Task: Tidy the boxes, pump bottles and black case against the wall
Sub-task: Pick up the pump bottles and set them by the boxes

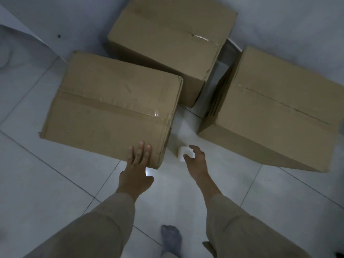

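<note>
three boxes (pixel 115 107), both hands (pixel 138 161) open

Count, floor level: three taped cardboard boxes — near-left box (pixel 111 110), back box (pixel 167 45), right box (pixel 279 112). One small white block (pixel 183 152) on the tiles. Two bare hands: left (pixel 136 166), right (pixel 195 161). One grey-socked foot (pixel 171 239).

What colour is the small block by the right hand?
White; the small block shows best in the head view.
</note>
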Available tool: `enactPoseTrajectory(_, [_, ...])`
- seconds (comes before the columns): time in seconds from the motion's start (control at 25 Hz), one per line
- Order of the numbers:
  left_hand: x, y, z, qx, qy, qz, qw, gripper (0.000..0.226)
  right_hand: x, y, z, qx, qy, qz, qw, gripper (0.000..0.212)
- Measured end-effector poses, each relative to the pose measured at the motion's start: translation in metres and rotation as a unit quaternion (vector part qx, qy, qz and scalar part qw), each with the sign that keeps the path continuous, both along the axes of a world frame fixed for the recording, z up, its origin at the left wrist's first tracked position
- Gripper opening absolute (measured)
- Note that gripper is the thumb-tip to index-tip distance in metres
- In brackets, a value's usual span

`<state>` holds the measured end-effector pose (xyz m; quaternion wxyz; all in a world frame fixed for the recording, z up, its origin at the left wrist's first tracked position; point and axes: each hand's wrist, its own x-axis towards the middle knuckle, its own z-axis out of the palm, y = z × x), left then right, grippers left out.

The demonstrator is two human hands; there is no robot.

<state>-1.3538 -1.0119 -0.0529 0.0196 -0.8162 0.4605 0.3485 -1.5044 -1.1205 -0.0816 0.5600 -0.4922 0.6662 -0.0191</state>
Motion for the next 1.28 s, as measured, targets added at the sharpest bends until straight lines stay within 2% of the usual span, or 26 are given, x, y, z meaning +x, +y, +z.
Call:
enactPoseTrajectory(0.12, [0.006,-0.001,0.013,-0.062,-0.011,0.040,0.997,0.068,0.007,0.012,0.023,-0.048,-0.012,0.038,0.998,0.038])
enactPoseTrajectory(0.2, [0.012,0.008,0.024,-0.068,-0.007,0.085,0.994,0.057,0.016,0.024,0.042,-0.100,-0.023,0.070,0.992,0.037])
enactPoseTrajectory(0.32, [0.018,0.038,0.048,-0.078,0.002,0.179,0.981,0.049,0.038,0.053,0.074,-0.142,-0.047,0.118,0.982,0.033])
enactPoseTrajectory(0.4, [0.027,0.076,0.069,-0.089,0.001,0.229,0.969,0.045,0.063,0.087,0.094,-0.137,-0.066,0.155,0.976,0.031])
enactPoseTrajectory(0.56, [0.063,0.173,0.101,-0.092,-0.008,0.332,0.939,0.039,0.122,0.172,0.129,-0.099,-0.115,0.276,0.949,0.029])
enactPoseTrajectory(0.72, [0.110,0.288,0.126,-0.083,-0.035,0.453,0.887,0.035,0.182,0.259,0.164,-0.063,-0.160,0.374,0.911,0.028])
enactPoseTrajectory(0.88, [0.145,0.409,0.140,-0.081,-0.031,0.555,0.827,0.032,0.228,0.351,0.179,-0.063,-0.157,0.427,0.888,0.034])
enactPoseTrajectory(1.04, [0.174,0.534,0.155,-0.084,-0.025,0.612,0.786,0.030,0.268,0.458,0.178,-0.065,-0.148,0.456,0.875,0.046])
enactPoseTrajectory(1.28, [0.239,0.693,0.171,-0.118,-0.033,0.672,0.730,0.029,0.344,0.584,0.182,-0.061,-0.148,0.499,0.852,0.038])
